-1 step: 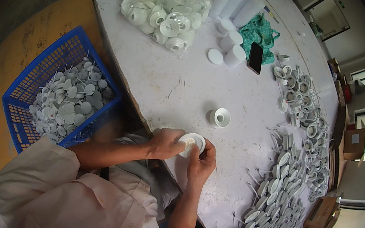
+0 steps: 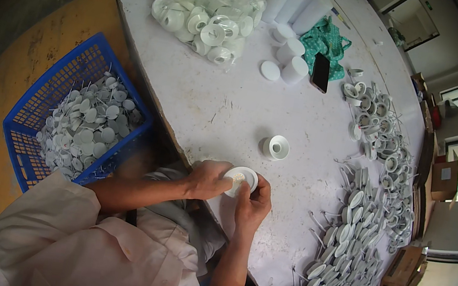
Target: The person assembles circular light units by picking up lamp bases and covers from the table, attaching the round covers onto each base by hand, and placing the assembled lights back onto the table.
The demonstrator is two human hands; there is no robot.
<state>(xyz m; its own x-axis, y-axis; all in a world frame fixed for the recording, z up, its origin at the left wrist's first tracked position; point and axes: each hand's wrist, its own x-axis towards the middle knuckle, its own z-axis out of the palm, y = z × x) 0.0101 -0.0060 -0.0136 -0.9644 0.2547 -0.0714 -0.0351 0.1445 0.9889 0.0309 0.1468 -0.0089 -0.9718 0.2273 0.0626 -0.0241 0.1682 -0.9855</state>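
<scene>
Over the table's near edge, both my hands hold a white round lamp housing point(image 2: 248, 176), like an LED bulb's, with a disc of small yellowish dots inside. My left hand point(image 2: 209, 181) grips its left rim. My right hand point(image 2: 253, 205) closes round the right side, thumb at the lower front of the opening. The fingers beneath the housing are hidden. Just beyond my hands, an empty-looking white lamp cup point(image 2: 276, 148) stands on the table point(image 2: 228, 112), its opening showing.
Left of the table, a blue basket point(image 2: 37, 93) holds many grey discs point(image 2: 91, 115) with stems. Many wired discs point(image 2: 339, 246) and cups point(image 2: 386, 127) cover the right side. Farther off are a bag of white cups point(image 2: 202, 11), white cylinders point(image 2: 296, 69), a green cloth point(image 2: 333, 42) and a phone point(image 2: 320, 73).
</scene>
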